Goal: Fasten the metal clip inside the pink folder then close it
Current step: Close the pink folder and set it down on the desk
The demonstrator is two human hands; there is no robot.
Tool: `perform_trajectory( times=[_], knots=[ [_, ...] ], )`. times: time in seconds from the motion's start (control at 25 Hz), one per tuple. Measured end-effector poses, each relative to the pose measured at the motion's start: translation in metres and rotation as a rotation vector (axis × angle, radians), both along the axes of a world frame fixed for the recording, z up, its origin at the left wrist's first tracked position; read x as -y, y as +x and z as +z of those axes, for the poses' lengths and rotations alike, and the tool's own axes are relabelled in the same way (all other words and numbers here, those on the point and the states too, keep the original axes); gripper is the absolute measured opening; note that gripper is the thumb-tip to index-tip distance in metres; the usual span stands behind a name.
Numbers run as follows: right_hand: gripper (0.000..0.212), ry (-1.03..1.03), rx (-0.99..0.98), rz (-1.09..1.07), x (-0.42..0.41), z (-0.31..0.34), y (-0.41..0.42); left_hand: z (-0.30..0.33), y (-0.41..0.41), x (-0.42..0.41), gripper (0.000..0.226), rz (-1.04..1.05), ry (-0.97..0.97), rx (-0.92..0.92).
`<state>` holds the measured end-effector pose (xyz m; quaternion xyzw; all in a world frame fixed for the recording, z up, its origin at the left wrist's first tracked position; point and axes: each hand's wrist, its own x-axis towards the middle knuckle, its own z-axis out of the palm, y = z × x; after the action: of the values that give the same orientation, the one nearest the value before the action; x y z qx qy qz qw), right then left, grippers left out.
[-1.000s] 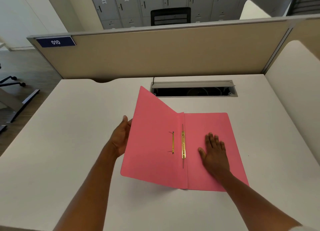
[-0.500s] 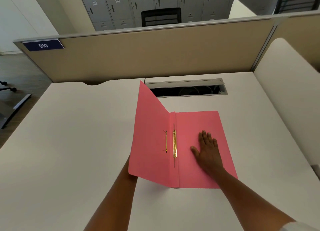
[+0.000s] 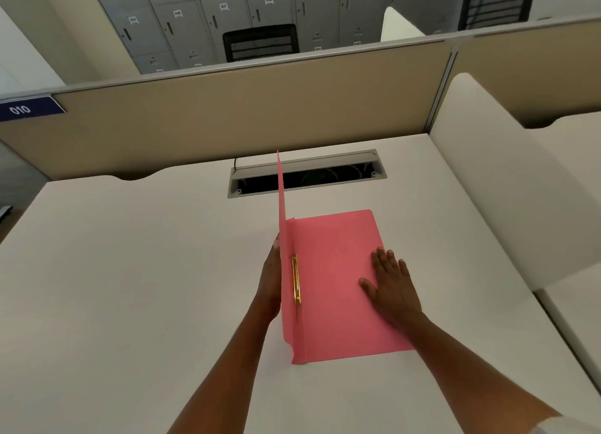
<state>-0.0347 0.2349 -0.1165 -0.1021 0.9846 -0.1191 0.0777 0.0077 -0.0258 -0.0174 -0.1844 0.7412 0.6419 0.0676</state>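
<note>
R hand fingers are lying spread and flat, pressing down on the back cover of the pink folder near its outer edge, pinning it to the bench. L hand is sitting behind the front cover, which is standing nearly upright; L fingers are mostly hidden by the card, so can't tell if they're spread or curled, only that the hand is propping the flap from outside.

Folder is lying mid-bench, spine running away from the person, just short of the cable tray w/ its open slot. Metal clip, gold, is lying along the spine on the inside; can't tell whether it's latched.

Handling, as a guess: thin card, light, bendy, prob. slick on the smooth bench, so it's needing that flat palm to stop it sliding. Best hold for closing is looking like the flap's free long edge or a palm on its outer face, not the spine; pushing near the clip is risking a crease.
</note>
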Motion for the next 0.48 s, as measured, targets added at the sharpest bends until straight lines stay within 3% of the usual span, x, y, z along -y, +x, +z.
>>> perform_trajectory(
  times=[0.16, 0.24, 0.32, 0.48],
  knots=[
    [0.088, -0.005, 0.007, -0.018, -0.017, 0.001, -0.001, -0.009, -0.002, -0.017, 0.061, -0.036, -0.032, 0.005],
    [0.089, -0.010, 0.007, -0.040, -0.027, 0.003, -0.002, -0.017, 0.001, -0.018, 0.060, -0.081, -0.148, 0.012],
    [0.089, -0.002, 0.017, -0.041, -0.042, 0.004, -0.004, -0.027, 0.003, -0.022, 0.059, -0.192, -0.356, 0.042],
    [0.085, 0.038, 0.024, -0.035, -0.068, 0.002, -0.004, -0.063, 0.001, -0.021, 0.096, -0.543, -0.842, 0.163]
  ],
)
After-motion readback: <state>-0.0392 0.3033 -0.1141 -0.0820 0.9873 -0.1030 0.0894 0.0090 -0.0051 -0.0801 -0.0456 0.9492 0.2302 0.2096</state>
